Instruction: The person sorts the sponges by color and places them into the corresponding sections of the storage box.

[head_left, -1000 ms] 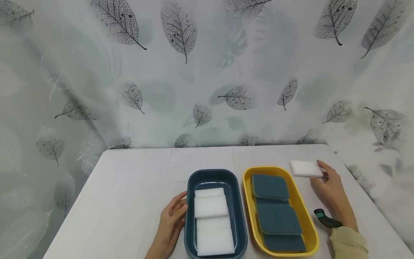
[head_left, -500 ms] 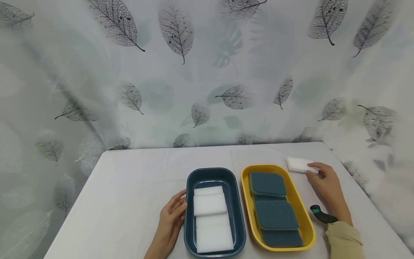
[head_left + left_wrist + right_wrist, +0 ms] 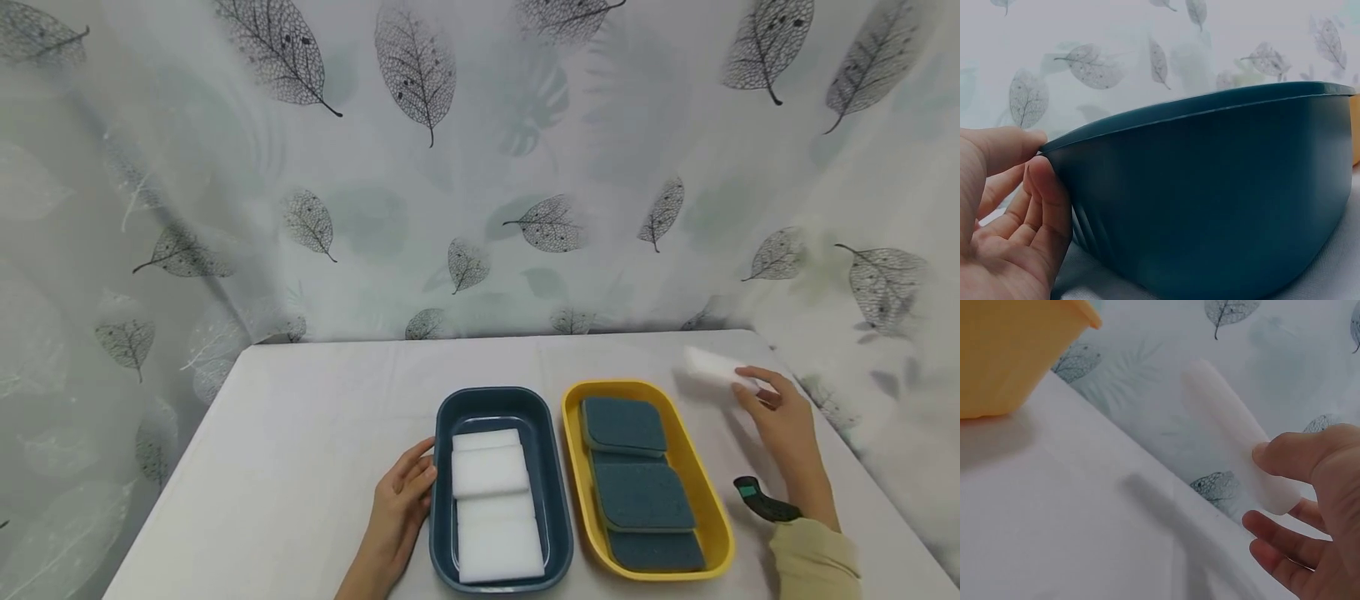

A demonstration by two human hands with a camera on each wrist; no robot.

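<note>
My right hand (image 3: 783,412) pinches a white sponge (image 3: 712,367) by its near end, above the table to the right of the yellow tray (image 3: 573,467). In the right wrist view the thumb lies on one face of the sponge (image 3: 1229,425), and a shadow falls on the cloth below. My left hand (image 3: 401,508) holds the left side of a dark blue tray (image 3: 562,508). Seen from the left wrist, thumb and fingertips pinch the rim of the blue tray (image 3: 1197,187). Several white sponges (image 3: 491,471) lie overlapping in that tray.
Several dark blue-green sponges (image 3: 645,496) lie overlapped in the yellow tray, close beside the blue one. A white cloth covers the table (image 3: 315,433). Behind it hangs a leaf-patterned curtain (image 3: 465,167). My right wrist wears a black band (image 3: 768,504).
My right hand has lifted the white sponge off the table; it lay flat there before. The left hand still holds the blue tray in the same place.
</note>
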